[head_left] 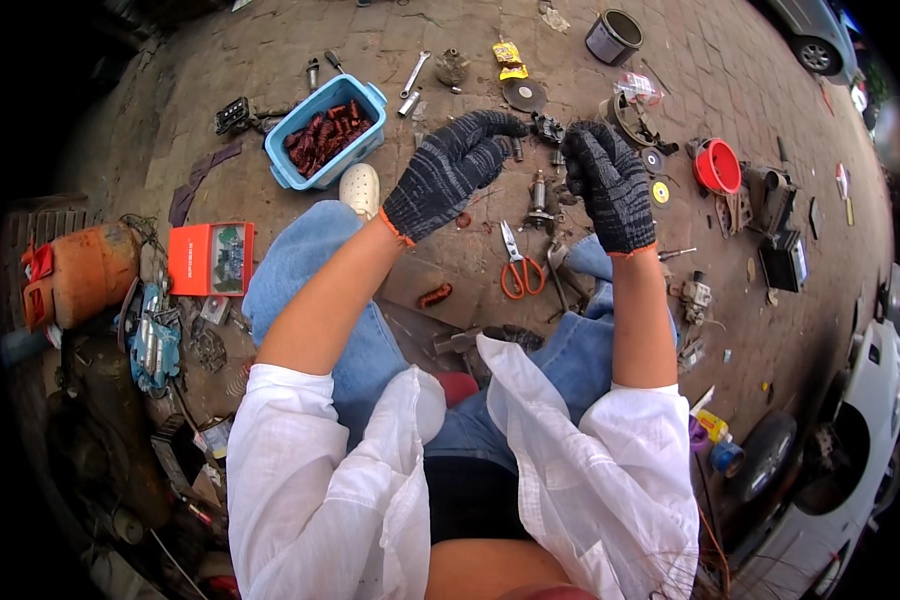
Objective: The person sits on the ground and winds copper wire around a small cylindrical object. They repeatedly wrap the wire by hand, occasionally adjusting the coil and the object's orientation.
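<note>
Both of my hands wear dark grey knit gloves with orange cuffs and are raised over the ground in front of my knees. My left hand (450, 168) reaches rightward, its fingers stretched out and a gap showing by the thumb. Curled fingers close my right hand (610, 188); whatever may be inside them is hidden. Between the hands appears a small dark metal part (548, 128); I cannot tell whether either touches it. Below them lie a metal shaft part (539, 200) and orange-handled scissors (519, 262).
At left stands a blue tub (328, 130) of copper coils, with an orange-red box (210, 258) and an orange gas cylinder (85, 275) nearer me. A wrench (415, 75), cutting disc (524, 95), red bowl (717, 166) and dark can (613, 37) lie around. Parked cars edge the right.
</note>
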{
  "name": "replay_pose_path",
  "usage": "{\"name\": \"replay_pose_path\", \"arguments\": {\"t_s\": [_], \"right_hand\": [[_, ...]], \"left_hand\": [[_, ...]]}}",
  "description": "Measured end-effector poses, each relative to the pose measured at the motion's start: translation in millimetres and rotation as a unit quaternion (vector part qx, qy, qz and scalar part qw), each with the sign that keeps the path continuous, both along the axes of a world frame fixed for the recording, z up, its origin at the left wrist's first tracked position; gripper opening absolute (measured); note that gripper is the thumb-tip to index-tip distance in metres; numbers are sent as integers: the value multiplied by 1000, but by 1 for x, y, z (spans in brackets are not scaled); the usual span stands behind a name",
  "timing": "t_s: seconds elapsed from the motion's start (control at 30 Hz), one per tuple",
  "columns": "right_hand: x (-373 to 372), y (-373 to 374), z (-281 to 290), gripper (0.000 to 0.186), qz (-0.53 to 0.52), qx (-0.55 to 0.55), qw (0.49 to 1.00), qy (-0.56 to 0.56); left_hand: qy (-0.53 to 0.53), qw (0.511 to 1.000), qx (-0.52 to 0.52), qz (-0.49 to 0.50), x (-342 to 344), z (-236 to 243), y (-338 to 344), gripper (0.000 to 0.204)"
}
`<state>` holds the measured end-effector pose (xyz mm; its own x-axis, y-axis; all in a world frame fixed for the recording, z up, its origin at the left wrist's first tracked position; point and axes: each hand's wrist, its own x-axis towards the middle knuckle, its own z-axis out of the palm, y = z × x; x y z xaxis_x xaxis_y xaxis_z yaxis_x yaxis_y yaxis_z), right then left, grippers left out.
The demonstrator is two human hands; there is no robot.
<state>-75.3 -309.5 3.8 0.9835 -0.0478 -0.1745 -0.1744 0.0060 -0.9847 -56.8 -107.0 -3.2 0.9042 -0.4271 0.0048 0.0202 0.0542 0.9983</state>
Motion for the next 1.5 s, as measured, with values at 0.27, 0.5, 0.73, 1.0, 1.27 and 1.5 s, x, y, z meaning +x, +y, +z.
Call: {"name": "replay_pose_path", "arguments": {"t_s": [0.27,0.5,0.73,1.0,1.27,1.5], "right_hand": [[5,-5,1,20,-59,78,995,-24],[1,8,3,21,-16,-3,999,-41],[0,10,0,24,-2,7,999,-50],[-1,14,4,26,35,18,998,-53],[-5,16,-8,31,193,104,972,87],[-3,17,-6,24,209,-14,976,58]], "left_hand": [[-38,997,34,-58,5,-24,2,21],[-18,997,44,-54,1,-16,-6,21],[-71,996,45,-17,-1,-15,-12,20],[-96,994,48,4,1,-16,-8,21],[-5,999,28,35,1,-11,-8,25],[-103,992,24,71,1,-8,-10,25]]}}
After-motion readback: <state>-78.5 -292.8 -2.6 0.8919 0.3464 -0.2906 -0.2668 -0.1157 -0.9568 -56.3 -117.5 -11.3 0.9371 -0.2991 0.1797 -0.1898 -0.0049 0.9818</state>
